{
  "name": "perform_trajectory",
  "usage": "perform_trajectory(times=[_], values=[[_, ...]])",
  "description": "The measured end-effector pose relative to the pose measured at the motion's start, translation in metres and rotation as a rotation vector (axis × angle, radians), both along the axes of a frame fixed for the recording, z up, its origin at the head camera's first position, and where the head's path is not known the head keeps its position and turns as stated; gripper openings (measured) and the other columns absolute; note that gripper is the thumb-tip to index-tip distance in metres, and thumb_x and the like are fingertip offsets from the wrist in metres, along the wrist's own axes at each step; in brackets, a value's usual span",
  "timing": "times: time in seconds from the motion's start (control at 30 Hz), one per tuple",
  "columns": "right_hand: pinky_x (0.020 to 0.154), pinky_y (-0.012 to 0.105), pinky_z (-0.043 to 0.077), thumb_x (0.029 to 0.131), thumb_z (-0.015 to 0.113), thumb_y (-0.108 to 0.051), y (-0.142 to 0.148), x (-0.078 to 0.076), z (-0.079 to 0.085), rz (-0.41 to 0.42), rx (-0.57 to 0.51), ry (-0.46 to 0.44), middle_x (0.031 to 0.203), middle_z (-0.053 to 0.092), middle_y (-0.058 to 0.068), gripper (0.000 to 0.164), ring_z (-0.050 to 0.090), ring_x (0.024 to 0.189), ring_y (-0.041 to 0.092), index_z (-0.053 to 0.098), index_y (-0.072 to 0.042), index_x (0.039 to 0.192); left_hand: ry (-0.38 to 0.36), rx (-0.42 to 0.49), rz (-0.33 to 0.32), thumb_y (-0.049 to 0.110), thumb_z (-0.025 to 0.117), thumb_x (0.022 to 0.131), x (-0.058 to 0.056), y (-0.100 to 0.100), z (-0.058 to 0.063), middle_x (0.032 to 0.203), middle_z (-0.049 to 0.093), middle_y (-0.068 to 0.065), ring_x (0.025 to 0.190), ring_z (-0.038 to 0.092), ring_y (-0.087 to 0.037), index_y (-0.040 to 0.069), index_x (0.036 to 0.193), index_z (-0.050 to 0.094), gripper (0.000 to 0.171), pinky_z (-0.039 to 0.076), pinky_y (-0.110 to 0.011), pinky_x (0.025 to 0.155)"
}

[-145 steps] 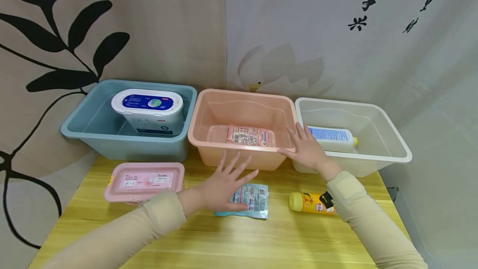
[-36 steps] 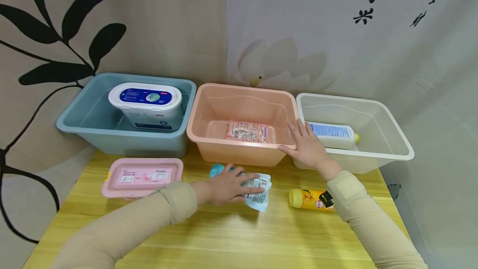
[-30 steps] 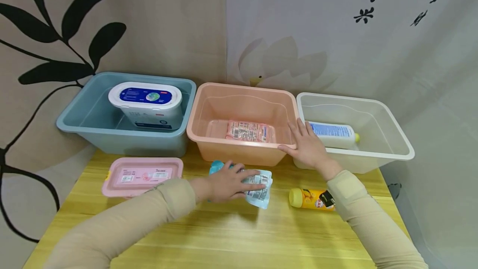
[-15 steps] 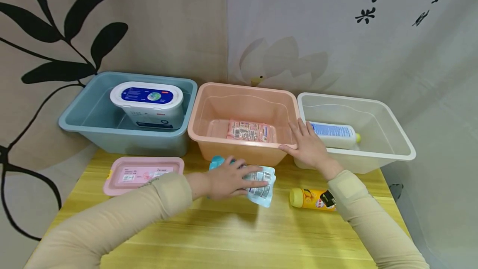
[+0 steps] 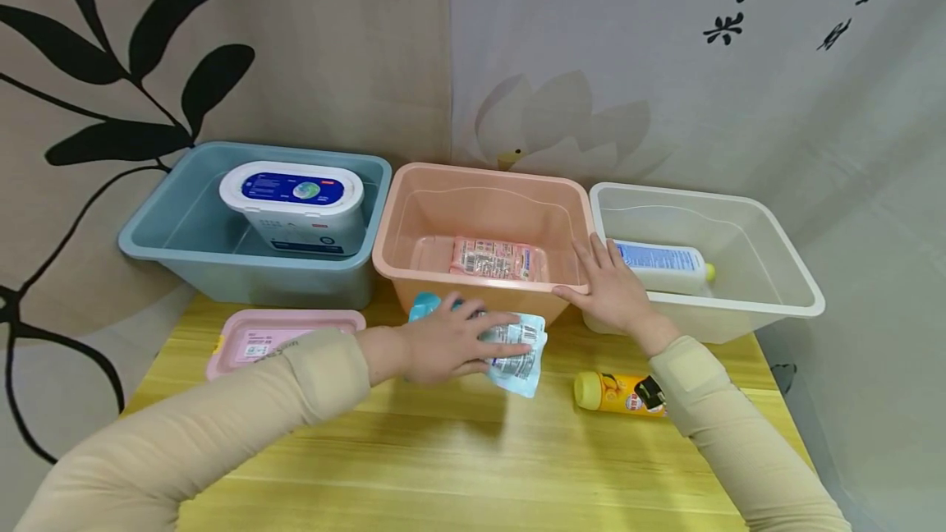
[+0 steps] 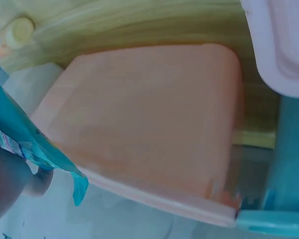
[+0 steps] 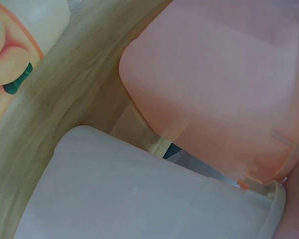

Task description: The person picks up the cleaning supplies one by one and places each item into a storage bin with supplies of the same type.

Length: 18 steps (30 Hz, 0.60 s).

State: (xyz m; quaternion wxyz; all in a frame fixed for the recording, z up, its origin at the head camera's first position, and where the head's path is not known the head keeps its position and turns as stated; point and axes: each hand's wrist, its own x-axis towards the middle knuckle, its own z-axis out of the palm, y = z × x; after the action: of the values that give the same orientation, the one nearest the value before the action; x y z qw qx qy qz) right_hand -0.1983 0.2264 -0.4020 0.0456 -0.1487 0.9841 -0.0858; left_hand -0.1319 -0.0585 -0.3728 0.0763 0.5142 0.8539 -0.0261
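Left wrist view: I am seeing here the teal side of the pouch (image 6: pixel 15 122), while the head view is showing me its pale printed side.
Right wrist view: it is showing a gap below the rims of the peach bin (image 7: pixel 214 74) and the white bin (image 7: pixel 129 189); from the head I am not seeing this gap.
Pouch: it is hanging above the table (image 5: pixel 355 466), before the peach bin, under the left hand (image 5: pixel 443 343) and apart from the right hand (image 5: pixel 613 290).
Left hand: it is gripping the pouch.
Right hand: its fingers are lying extended across both rims, grasping nothing.
Writing: the pouch is carrying a barcode and print too small for my reading; the yellow bottle (image 5: pixel 621 394) is showing pictured fruit.
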Motion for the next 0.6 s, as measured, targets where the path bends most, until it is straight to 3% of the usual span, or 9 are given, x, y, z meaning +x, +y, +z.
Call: perform_trajectory(times=[0.3, 0.6], values=[[0.111, 0.06, 0.019, 0.087, 0.044, -0.065, -0.001, 0.0, 0.002, -0.007, -0.003, 0.006, 0.156, 0.007, 0.023, 0.089, 0.009, 0.14, 0.049, 0.014, -0.011, 0.151, 0.042, 0.076, -0.008, 0.041, 0.039, 0.099, -0.009, -0.006, 0.013, 0.155, 0.021, 0.001, 0.129, 0.032, -0.024, 0.042, 0.147, 0.021, 0.051, 0.028, -0.047, 0.1], [0.112, 0.059, 0.018, 0.087, 0.044, -0.065, -0.001, 0.0, 0.002, -0.011, -0.008, -0.004, 0.156, 0.006, 0.022, 0.089, 0.006, 0.141, 0.048, 0.013, -0.013, 0.151, 0.027, 0.067, 0.017, 0.042, 0.038, 0.099, -0.019, -0.009, 0.03, 0.155, 0.02, 0.001, 0.132, 0.032, -0.027, 0.042, 0.147, 0.021, 0.051, 0.024, -0.055, 0.106]])
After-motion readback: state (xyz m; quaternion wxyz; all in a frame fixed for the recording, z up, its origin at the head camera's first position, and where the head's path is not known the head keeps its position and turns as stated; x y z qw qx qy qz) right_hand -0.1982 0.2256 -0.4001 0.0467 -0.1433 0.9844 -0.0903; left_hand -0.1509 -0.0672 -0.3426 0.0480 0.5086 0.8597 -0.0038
